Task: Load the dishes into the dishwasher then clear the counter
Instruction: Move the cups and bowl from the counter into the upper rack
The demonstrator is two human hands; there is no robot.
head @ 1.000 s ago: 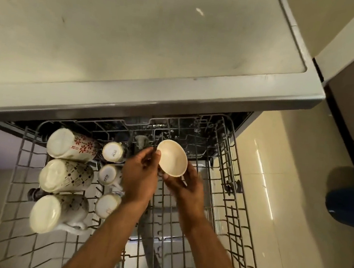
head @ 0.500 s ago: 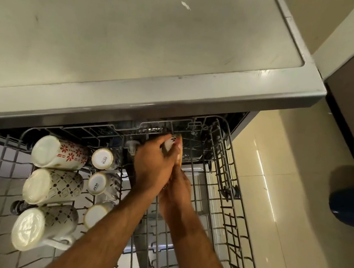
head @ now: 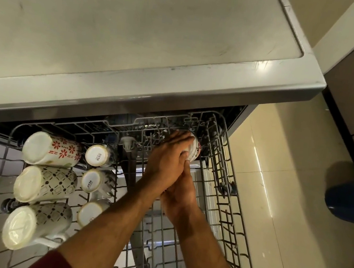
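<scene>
Three tall mugs (head: 49,149), three small cups (head: 97,156), one bowl (head: 194,149), one rack (head: 221,182), two hands (head: 166,161)

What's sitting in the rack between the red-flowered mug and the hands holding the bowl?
In the head view, a small upturned cup marked SISTA sits between the flowered mug and the left hand on the bowl, plus a grey spray hub.

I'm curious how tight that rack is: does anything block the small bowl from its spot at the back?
Nothing visible does. Both hands, left hand and right hand, hold the small bowl at the rack's far right corner, among bare wire tines. The mugs lie well off to the left.
</scene>
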